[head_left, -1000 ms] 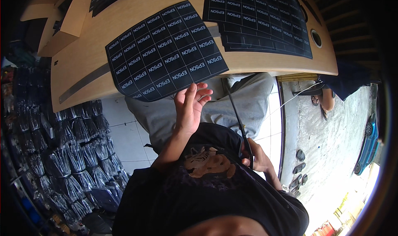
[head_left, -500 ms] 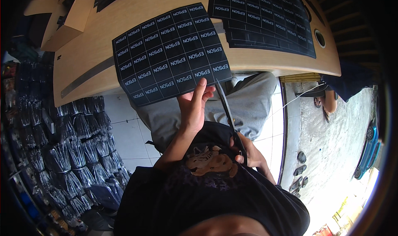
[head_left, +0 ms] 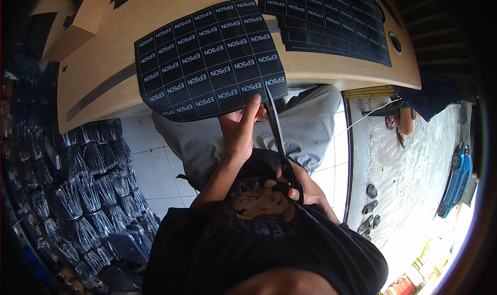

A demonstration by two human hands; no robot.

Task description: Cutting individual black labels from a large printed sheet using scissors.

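Holding a thin black sheet (head_left: 209,59) of little squares by its near edge, left hand (head_left: 239,129) pinched on it, over a smooth wooden table (head_left: 103,72). Gripping long black scissors (head_left: 277,134), right hand (head_left: 303,186) closed on the handles, blades touching the sheet's corner.

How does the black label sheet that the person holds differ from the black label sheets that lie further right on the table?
The held sheet hangs over the near edge of the wooden table, gripped by the left hand, with the scissors in the right hand at its lower right corner. The other sheets lie flat on the tabletop, untouched, apparently stacked. The held sheet is one alone. Both are black, with a grid of small white-lettered labels.
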